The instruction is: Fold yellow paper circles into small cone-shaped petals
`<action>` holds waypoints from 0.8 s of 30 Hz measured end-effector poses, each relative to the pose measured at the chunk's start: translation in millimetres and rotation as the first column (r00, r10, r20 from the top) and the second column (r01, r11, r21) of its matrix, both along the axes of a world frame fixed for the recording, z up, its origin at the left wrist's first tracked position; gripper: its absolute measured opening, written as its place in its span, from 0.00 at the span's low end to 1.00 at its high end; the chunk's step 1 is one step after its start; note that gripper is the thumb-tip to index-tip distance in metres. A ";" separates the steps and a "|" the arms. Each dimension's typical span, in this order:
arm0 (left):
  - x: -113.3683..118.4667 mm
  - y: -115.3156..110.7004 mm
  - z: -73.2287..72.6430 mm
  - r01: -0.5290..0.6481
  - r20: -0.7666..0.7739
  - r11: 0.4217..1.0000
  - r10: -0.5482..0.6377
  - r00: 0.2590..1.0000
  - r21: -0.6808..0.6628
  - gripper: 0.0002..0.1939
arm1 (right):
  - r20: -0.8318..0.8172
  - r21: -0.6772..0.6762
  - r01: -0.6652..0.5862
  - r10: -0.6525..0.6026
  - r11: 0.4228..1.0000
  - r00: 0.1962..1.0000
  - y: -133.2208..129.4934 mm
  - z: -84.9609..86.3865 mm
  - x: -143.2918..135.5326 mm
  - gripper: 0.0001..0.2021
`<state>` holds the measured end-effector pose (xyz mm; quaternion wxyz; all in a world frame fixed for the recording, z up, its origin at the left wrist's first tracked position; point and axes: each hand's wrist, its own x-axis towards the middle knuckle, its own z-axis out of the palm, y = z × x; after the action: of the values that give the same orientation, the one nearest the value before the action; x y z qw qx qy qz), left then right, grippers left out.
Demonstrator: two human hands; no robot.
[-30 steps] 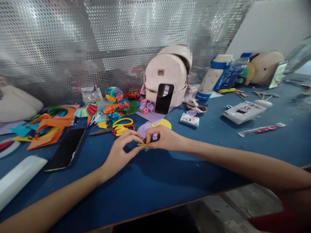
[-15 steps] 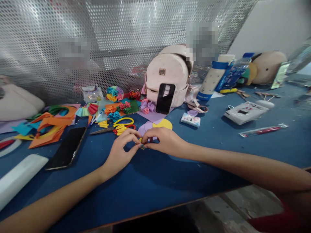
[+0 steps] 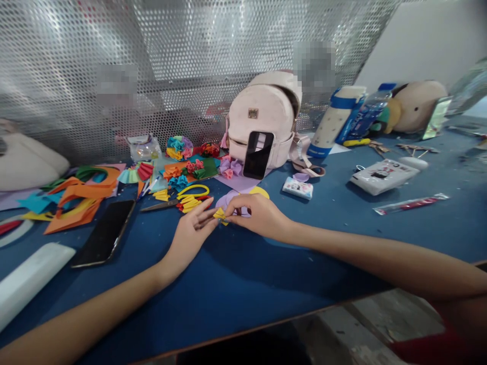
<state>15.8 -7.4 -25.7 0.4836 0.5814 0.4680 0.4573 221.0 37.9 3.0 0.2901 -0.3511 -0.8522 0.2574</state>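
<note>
A small folded piece of yellow paper (image 3: 220,215) is between my two hands, just above the blue table. My right hand (image 3: 262,215) pinches its right side between thumb and fingers. My left hand (image 3: 192,234) has its thumb and a finger at the paper's left edge, with its other fingers stretched out. Beneath and behind the right hand lie purple paper discs (image 3: 228,198) and a yellow disc (image 3: 260,191), partly covered. Yellow-handled scissors (image 3: 167,204) and pleated yellow paper pieces (image 3: 191,204) rest just beyond the left hand.
A black phone (image 3: 104,233) and orange paper offcuts (image 3: 72,203) lie at left. A pale backpack (image 3: 262,114) stands behind, with another phone (image 3: 258,154) leaning on it. A tissue pack (image 3: 298,188), white packet (image 3: 382,176) and flask (image 3: 335,124) are at right.
My left fingers have straightened and spread from their earlier curled pinch. The yellow paper shows more now, and my right hand has shifted slightly.
</note>
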 end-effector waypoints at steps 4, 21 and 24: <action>3.7 -2.5 0.6 0.041 0.025 0.999 -0.040 0.999 -0.013 0.35 | 0.112 0.149 -0.013 -0.004 0.989 0.994 -1.9 2.9 -0.9 0.05; 8.3 -11.4 4.4 0.085 -0.247 0.977 -0.034 0.968 0.196 0.23 | 0.039 0.054 0.021 -0.023 0.998 0.999 5.0 2.6 0.8 0.08; 8.2 -12.1 4.3 0.074 -0.318 0.968 0.006 0.948 0.238 0.22 | 0.008 0.033 0.012 -0.012 0.999 1.000 4.1 4.1 0.5 0.08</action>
<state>24.0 -19.5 -21.4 0.3342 0.7108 0.4684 0.4045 221.5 42.0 7.1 0.2941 -0.3522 -0.8555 0.2401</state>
